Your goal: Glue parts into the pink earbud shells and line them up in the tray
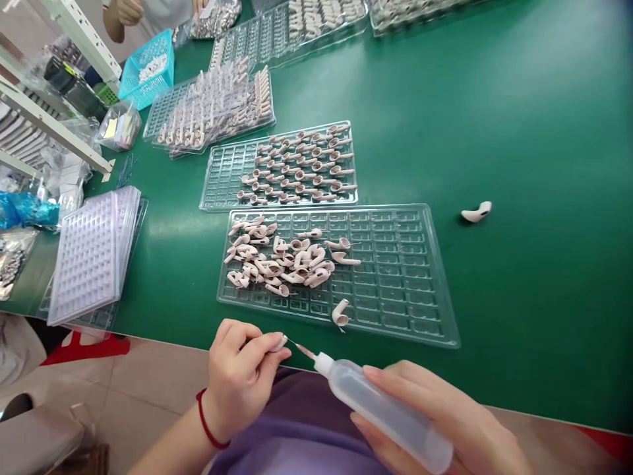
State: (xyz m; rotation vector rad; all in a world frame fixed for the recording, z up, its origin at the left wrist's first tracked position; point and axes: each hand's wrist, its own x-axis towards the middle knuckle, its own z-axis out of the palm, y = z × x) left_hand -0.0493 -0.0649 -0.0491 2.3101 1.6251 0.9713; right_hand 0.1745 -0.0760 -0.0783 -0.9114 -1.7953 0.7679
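Observation:
Between the thumb and fingers of my left hand (242, 363) is a small white earbud shell (280, 343), mostly covered by the fingertips. My right hand (445, 415) is wrapped round a translucent squeeze bottle (386, 406) with a white cap and a thin needle tip. The needle points left and reaches the shell, though whether it touches cannot be made out. Just beyond my hands lies a clear plastic tray (395, 284) with a heap of loose earbud shells (270, 267) on its left half. A single shell (341, 313) rests at the tray's near edge.
Behind it, a second tray (225, 175) carries rows of shells. One shell (477, 212) lies alone on the green table (534, 132). Stacked trays (91, 251) stand at left; a blue basket (148, 69) and a co-worker's hand (129, 11) are at the back left.

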